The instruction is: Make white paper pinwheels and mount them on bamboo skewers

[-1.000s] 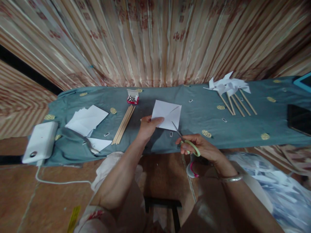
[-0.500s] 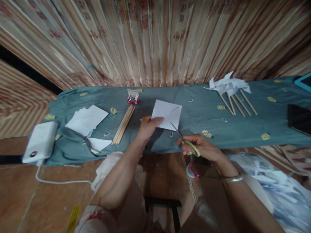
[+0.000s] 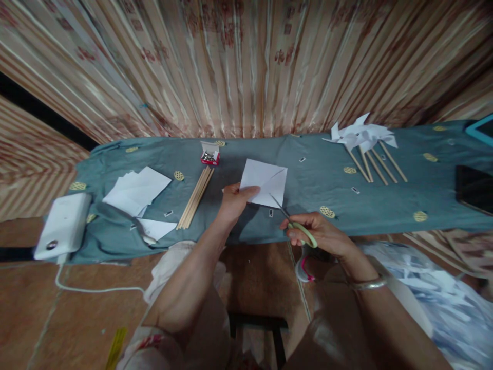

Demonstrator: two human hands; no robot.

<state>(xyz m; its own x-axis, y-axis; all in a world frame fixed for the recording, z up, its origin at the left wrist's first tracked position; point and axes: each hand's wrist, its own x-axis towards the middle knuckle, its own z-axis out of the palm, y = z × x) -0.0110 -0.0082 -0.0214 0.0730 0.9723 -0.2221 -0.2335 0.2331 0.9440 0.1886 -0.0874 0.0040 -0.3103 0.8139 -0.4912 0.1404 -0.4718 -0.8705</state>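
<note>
Head view, looking down over a long table draped in a teal cloth [image 3: 385, 200], with a striped curtain [image 3: 246, 67] hanging behind it. The left hand [image 3: 234, 203] pinches the near left corner of a white paper square [image 3: 265, 180], thumb closed on top and fingers underneath, so that the sheet is held just above the cloth at the middle of the table. The right hand [image 3: 321, 235] is closed through the pale green handles of a pair of scissors [image 3: 283, 211], whose blades point up and to the left and whose tip meets the lower edge of the square. The blades read as one thin line, and whether they are slightly parted cannot be told. A silver bangle [image 3: 367, 282] circles the right wrist. To the left of the square lie a bundle of wooden sticks [image 3: 195, 197], a small red box [image 3: 210, 154] with its lid open, a loose stack of white sheets [image 3: 136, 191] and, at the table's end, a white device [image 3: 63, 225] with a cable [image 3: 92, 289] trailing to the floor. To the right, well apart from the hands, several finished paper pinwheels [image 3: 364, 136] lie together on their sticks, and a dark flat screen [image 3: 474, 189] rests near the edge.
</note>
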